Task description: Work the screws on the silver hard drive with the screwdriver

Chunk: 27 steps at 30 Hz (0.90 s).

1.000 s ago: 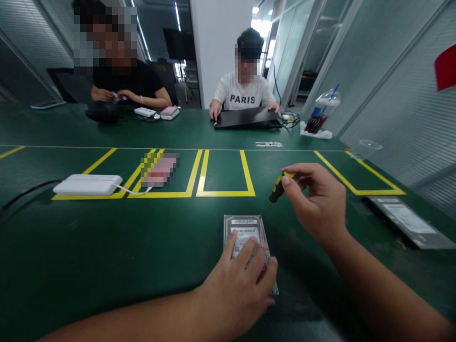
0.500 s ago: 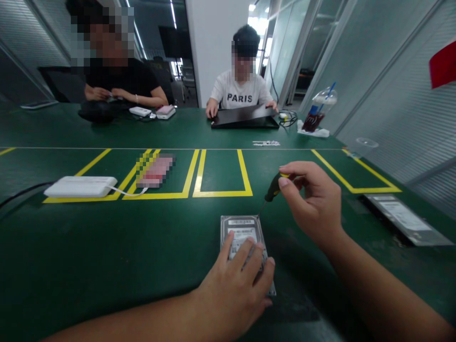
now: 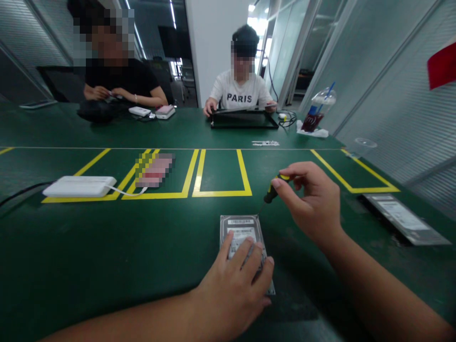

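A hard drive [image 3: 242, 223] with a white label lies flat on the green table. My left hand [image 3: 237, 280] is laid over its lower part, fingers curved onto the top and thumb by the right edge, holding it against the table. Between the thumb and fingers of my right hand [image 3: 313, 202] is the handle of a black and yellow screwdriver [image 3: 271, 192]. It slants down to the left, its thin tip at the drive's far right corner. Whether a screw sits under the tip is too small to tell. My left hand hides the middle of the drive.
Another drive-like unit [image 3: 409, 218] with a label lies at the right. A white power strip or adapter [image 3: 80, 186] with a cable is at the left, near a pixelated pink item [image 3: 155, 171]. Across the table, two people sit; one handles a black frame [image 3: 244, 126]. A drink cup [image 3: 317, 111] stands far right.
The screwdriver handle has turned slightly in my right fingers, and the thumb has shifted left. My left hand stays on the drive. Opposite, the person's black panel has tilted.
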Motion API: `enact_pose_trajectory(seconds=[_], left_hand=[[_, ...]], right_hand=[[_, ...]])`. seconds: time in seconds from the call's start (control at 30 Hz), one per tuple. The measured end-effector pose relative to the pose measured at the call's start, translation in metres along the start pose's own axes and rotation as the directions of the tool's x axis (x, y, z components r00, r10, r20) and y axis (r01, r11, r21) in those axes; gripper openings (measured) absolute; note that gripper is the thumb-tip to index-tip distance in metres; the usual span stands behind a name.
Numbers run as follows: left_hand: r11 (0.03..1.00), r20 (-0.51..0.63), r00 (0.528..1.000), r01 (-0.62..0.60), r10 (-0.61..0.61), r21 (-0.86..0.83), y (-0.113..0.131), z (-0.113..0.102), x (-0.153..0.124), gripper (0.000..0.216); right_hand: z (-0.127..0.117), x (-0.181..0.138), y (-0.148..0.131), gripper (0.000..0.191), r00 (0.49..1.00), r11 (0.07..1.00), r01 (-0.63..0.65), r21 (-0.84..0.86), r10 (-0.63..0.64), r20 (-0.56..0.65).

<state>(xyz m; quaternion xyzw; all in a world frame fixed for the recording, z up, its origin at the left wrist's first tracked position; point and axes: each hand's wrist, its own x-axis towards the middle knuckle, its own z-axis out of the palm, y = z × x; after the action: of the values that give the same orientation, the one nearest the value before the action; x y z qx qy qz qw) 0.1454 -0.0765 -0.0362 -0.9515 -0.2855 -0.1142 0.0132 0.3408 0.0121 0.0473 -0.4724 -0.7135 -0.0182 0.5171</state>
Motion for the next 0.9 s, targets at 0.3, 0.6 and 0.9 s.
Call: enact_pose_trajectory(seconds=[0.3, 0.6, 0.9], left_hand=[[1.000, 0.013, 1.000, 0.004, -0.004, -0.009, 0.0000, -0.0012, 0.0008, 0.058], [0.999, 0.018, 1.000, 0.011, -0.010, -0.031, 0.0006, -0.0034, -0.0001, 0.056], [0.999, 0.022, 1.000, 0.015, -0.015, -0.037, -0.0004, -0.0024, 0.0008, 0.057]], right_hand=[[-0.0007, -0.0002, -0.0022, 0.011, 0.999, 0.999, 0.032, 0.007, -0.033, 0.018], [-0.0016, -0.0003, -0.0016, 0.013, 0.999, 0.999, 0.037, 0.024, -0.038, 0.020], [-0.0014, -0.0033, -0.0030, 0.018, 1.000, 1.000, 0.003, 0.018, -0.003, 0.016]])
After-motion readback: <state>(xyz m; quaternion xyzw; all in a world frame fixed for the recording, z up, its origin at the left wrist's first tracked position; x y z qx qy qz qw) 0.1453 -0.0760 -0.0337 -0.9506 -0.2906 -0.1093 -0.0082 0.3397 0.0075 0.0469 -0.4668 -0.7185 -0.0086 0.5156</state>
